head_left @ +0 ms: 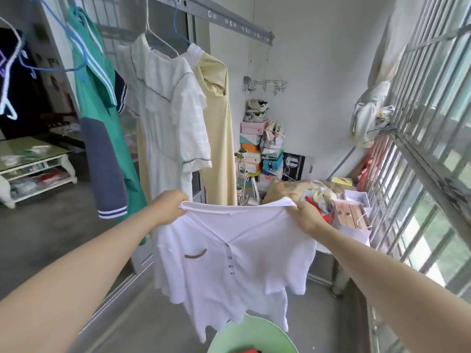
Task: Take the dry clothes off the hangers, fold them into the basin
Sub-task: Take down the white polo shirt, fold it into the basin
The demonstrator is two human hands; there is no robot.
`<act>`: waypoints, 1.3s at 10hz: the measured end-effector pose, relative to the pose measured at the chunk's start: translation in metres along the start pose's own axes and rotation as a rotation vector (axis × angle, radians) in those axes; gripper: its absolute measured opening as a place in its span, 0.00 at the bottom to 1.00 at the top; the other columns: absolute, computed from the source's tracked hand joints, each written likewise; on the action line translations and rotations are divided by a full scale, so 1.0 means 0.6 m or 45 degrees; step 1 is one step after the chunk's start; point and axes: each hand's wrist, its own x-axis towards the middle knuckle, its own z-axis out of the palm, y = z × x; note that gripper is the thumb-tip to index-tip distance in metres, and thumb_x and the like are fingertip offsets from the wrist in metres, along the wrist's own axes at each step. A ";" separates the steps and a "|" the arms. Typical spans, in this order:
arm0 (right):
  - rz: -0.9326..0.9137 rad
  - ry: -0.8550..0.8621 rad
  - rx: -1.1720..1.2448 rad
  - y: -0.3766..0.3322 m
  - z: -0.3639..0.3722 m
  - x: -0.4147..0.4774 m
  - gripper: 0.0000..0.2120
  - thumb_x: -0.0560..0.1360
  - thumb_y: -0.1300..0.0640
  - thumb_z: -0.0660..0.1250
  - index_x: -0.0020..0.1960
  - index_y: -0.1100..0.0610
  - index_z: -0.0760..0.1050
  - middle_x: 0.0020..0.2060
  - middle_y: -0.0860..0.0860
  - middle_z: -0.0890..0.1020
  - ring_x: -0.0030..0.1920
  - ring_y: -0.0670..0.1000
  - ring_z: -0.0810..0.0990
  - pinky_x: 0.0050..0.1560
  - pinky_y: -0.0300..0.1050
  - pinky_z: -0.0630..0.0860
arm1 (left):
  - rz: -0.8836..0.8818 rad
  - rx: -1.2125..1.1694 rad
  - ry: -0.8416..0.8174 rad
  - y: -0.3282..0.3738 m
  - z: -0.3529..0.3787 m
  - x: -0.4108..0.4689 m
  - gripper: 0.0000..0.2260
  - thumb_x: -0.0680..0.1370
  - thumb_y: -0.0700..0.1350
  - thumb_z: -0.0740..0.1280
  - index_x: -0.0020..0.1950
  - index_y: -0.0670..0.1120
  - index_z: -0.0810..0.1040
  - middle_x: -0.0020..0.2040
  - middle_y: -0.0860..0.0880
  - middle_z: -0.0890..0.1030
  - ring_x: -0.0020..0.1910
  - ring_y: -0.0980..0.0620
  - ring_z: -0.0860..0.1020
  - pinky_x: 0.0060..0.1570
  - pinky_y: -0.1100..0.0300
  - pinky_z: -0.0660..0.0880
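I hold a white buttoned shirt (234, 263) spread out in front of me, off any hanger. My left hand (167, 207) grips its left shoulder and my right hand (307, 216) grips its right shoulder. The shirt hangs down over a light green basin (229, 335) at the bottom edge, which holds something red. On the rail above hang a white dress (168, 118), a pale yellow garment (219, 138) behind it, and a green and navy top (102, 118), all on hangers.
The drying rail (229, 21) runs overhead. Stacked shoe boxes (254, 149) and shoes fill the far corner. Bags and boxes (349, 212) crowd a ledge on the right under a barred window (420, 149). A low white table (33, 169) stands indoors at the left.
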 end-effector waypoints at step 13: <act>0.796 0.108 1.346 -0.026 0.081 0.010 0.09 0.78 0.73 0.51 0.50 0.70 0.70 0.49 0.63 0.80 0.57 0.59 0.79 0.64 0.51 0.73 | -0.693 -1.575 -0.057 0.023 0.121 0.090 0.17 0.77 0.33 0.49 0.58 0.36 0.75 0.53 0.36 0.79 0.37 0.38 0.83 0.27 0.53 0.80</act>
